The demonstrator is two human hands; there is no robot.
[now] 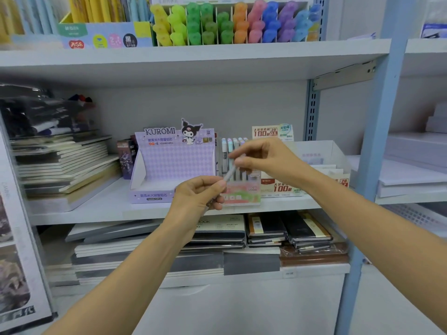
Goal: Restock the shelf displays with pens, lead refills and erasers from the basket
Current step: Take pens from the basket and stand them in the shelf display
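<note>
Fingers (pixel 242 162) of both hands pinch one pen (pixel 231 171), right hand (pixel 263 160) at top, left hand (pixel 200 193) at bottom. Advise: release left, drop it upright into display (pixel 242 197) slot.

Two hands (pixel 199 193) (pixel 264 160), one pen (pixel 229 174), one Kuromi display box (pixel 173 165)

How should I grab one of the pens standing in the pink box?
Pinch the capped top of a standing pen, reaching in from the front and a little above. The pens stand upright, side by side, with their lower ends down in the pink box, so only the tops stick out free. Then probably lift straight up.
</note>
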